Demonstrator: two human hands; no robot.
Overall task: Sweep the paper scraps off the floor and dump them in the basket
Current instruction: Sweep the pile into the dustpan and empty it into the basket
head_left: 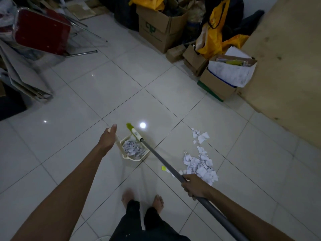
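1. The left hand clenched the dustpan handle; the right hand grasped the broom pole.
2. Loose paper scraps lay at the dustpan's 3 o'clock, nearest the right hand; the pole ran from 10 to 4 o'clock.

Glossy white tiled floor catching lamp glare mid-frame; cardboard boxes top centre, red chair upper left, plywood sheet right.

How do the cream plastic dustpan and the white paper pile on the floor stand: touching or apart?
Apart. The head view shows bare tile between the cream plastic dustpan and the white paper pile.
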